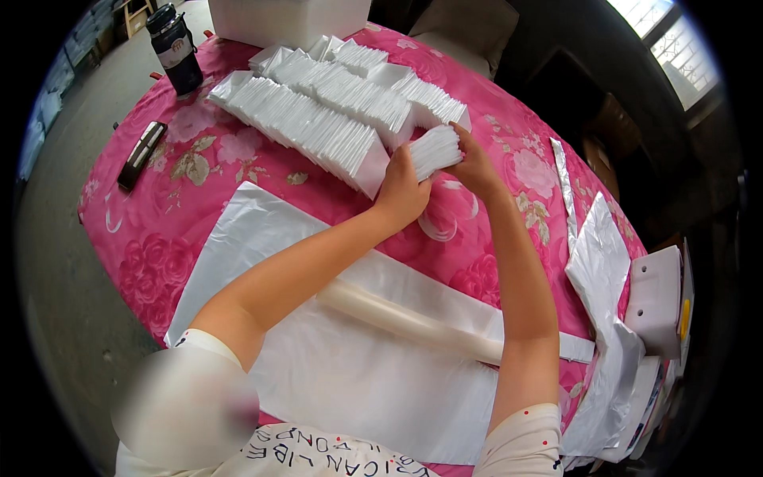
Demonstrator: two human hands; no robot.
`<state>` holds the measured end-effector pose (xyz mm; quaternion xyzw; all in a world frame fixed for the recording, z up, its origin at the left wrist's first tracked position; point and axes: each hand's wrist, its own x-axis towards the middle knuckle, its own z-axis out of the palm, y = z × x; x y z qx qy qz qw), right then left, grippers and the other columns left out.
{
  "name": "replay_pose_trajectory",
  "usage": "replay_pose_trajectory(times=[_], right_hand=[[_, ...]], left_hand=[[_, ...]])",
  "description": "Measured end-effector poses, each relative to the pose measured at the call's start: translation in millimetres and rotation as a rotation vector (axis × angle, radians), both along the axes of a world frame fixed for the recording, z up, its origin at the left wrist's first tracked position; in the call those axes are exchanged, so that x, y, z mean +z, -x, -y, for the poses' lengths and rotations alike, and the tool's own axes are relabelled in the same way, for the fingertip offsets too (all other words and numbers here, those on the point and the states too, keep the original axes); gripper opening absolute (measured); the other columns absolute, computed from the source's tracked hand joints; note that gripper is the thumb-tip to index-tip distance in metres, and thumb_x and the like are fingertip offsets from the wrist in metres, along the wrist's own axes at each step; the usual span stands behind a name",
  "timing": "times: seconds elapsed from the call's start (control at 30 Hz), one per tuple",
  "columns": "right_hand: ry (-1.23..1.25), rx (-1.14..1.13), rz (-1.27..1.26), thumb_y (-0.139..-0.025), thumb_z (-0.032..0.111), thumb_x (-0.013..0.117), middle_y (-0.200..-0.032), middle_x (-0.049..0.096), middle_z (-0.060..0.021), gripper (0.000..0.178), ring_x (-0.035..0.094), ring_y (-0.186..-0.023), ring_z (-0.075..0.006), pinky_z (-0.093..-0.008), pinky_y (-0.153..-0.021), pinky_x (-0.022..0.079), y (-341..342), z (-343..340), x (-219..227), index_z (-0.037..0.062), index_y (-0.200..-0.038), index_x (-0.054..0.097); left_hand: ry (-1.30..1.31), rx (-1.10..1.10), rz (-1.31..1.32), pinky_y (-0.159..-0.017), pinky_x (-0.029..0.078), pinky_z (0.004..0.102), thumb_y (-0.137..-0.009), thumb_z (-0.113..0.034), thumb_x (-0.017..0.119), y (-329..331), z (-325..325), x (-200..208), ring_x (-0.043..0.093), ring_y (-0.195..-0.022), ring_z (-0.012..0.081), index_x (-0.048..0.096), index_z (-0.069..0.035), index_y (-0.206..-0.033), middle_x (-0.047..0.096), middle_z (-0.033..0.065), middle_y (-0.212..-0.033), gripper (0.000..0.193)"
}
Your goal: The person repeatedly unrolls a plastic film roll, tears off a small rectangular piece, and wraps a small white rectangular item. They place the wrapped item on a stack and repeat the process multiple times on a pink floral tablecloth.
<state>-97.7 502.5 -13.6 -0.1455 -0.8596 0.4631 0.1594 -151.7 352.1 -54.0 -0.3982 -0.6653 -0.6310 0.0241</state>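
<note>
My left hand and my right hand grip a small bundle of thin white folded sheets between them, one hand at each end. The bundle is held just in front of several long rows of similar white folded sheets, standing packed on edge across the far part of the table. Whether the sheets are plastic or paper I cannot tell. Beneath my forearms lies a large white plastic sheet, with a pale, long roll resting across it.
A pink flowered cloth covers the table. A dark flask stands at the far left, near a long dark object. Behind the rows sits a white box. Crumpled plastic film and a white container lie along the right edge.
</note>
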Motion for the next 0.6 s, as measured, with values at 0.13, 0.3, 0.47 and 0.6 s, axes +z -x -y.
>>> replay_pose_trajectory(times=[0.13, 0.3, 0.47, 0.6], right_hand=[[-0.04, -0.23, -0.027, -0.074, 0.01, 0.07, -0.118, 0.055, -0.0188, 0.07, 0.054, -0.106, -0.0242, -0.0301, -0.088, 0.045, 13.3, -13.1, -36.8, -0.0046, -0.133, 0.035], [-0.334, -0.141, -0.054, -0.079, 0.018, 0.06, -0.13, 0.041, -0.026, 0.069, 0.039, -0.122, -0.038, -0.0412, -0.1, 0.034, 0.6, 39.9, -64.4, -0.0065, -0.135, 0.028], [-0.506, -0.238, 0.098, -0.076, 0.029, 0.065, -0.137, 0.031, -0.0277, 0.084, 0.03, -0.127, -0.0401, -0.0428, -0.104, 0.028, 12.2, 42.1, -68.1, -0.0089, -0.136, 0.021], [-0.518, -0.387, 0.155, -0.072, 0.033, 0.07, -0.135, 0.032, -0.027, 0.089, 0.034, -0.122, -0.0407, -0.0425, -0.103, 0.03, 26.3, 47.3, -60.0, -0.0072, -0.136, 0.023]], left_hand=[[0.132, 0.139, 0.223, -0.092, 0.035, 0.047, -0.079, -0.006, 0.058, 5.8, -33.3, -12.2, 0.043, -0.107, 0.0464, 0.03, 0.013, -0.116, 0.041, 0.0337, -0.114, 0.05], [0.18, 0.234, 0.11, -0.097, 0.032, 0.044, -0.079, -0.016, 0.061, 21.1, -44.0, -34.7, 0.042, -0.111, 0.0448, 0.024, 0.015, -0.121, 0.039, 0.0343, -0.118, 0.065], [0.253, 0.103, 0.344, -0.104, 0.027, 0.0416, -0.079, -0.025, 0.064, 9.3, -29.2, -5.7, 0.033, -0.123, 0.0418, 0.012, 0.016, -0.131, 0.029, 0.0337, -0.131, 0.085], [0.38, -0.089, 0.419, -0.11, 0.015, 0.0434, -0.079, -0.029, 0.063, -18.3, 5.8, 25.1, 0.013, -0.133, 0.0435, 0.001, 0.018, -0.133, 0.01, 0.0356, -0.139, 0.095]])
